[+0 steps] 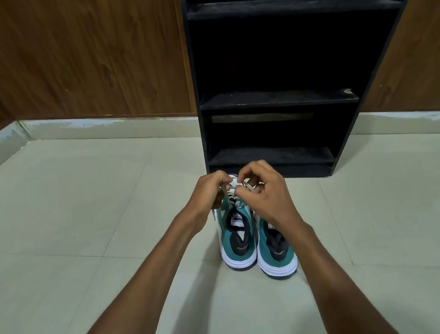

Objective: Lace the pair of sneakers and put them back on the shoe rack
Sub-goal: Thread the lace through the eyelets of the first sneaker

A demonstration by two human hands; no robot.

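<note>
Two teal and white sneakers stand side by side on the floor, heels toward me. The left sneaker (236, 241) has a white lace (233, 189) over its front. My left hand (208, 191) pinches one end of that lace at the left. My right hand (265, 192) pinches the other part at the right, above the toe. The right sneaker (277, 255) sits partly under my right wrist; its front is hidden. The black shoe rack (278, 99) stands just beyond the sneakers, its shelves bare.
Pale floor tiles (97, 204) stretch to the left and right of the sneakers. Brown wood-panelled walls (71, 60) stand behind the rack, with a light skirting strip along their base.
</note>
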